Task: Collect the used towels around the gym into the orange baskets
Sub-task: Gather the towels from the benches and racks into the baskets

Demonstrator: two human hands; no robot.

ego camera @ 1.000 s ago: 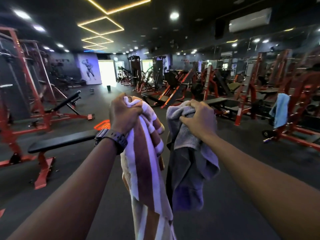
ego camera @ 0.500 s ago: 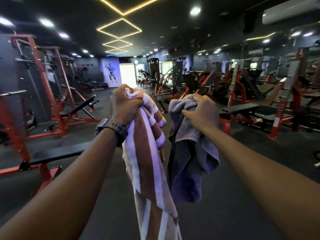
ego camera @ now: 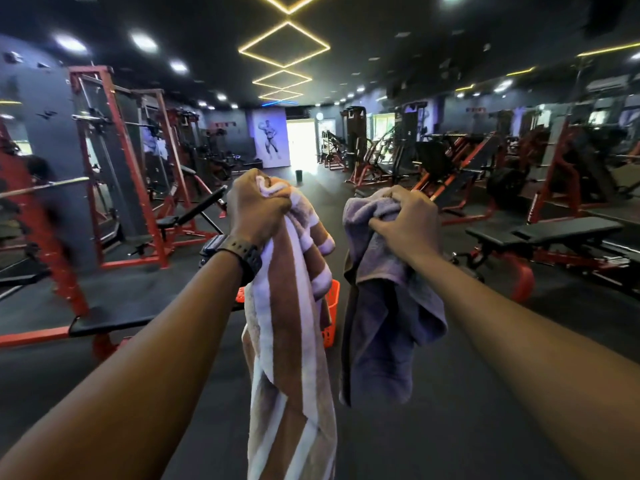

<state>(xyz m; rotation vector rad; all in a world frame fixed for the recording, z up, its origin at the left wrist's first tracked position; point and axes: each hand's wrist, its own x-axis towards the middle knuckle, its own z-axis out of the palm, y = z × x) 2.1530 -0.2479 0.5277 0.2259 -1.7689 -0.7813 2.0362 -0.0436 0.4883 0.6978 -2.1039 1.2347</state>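
Orange plastic shows between the two hanging towels: an orange basket (ego camera: 333, 315) stands on the dark floor ahead, next to the end of a flat bench (ego camera: 114, 320), mostly hidden behind the cloth, so its contents cannot be told. Left hand (ego camera: 258, 211) is fisted round the gathered top of a brown-and-white striped towel (ego camera: 289, 341), which hangs long below the wrist; a dark watch (ego camera: 242, 254) sits on that wrist. Right hand (ego camera: 407, 221) is curled round the bunched top of a grey-purple towel (ego camera: 384, 323), hanging just beside the striped one without clearly touching it. Progress, as judged: two towels collected and in hand, neither yet deposited; the carry to the basket appears nearly complete, with the drop outstanding. No other loose towel can be made out on the equipment from this view, though the far room is blurred and further sweeps may remain. Against the frame half a second back: grips on both towels are unchanged, the hands sit slightly further apart, the view has swung so the rack (ego camera: 114, 161) on the left looms nearer, and the basket, then hidden, is now exposed between the towels
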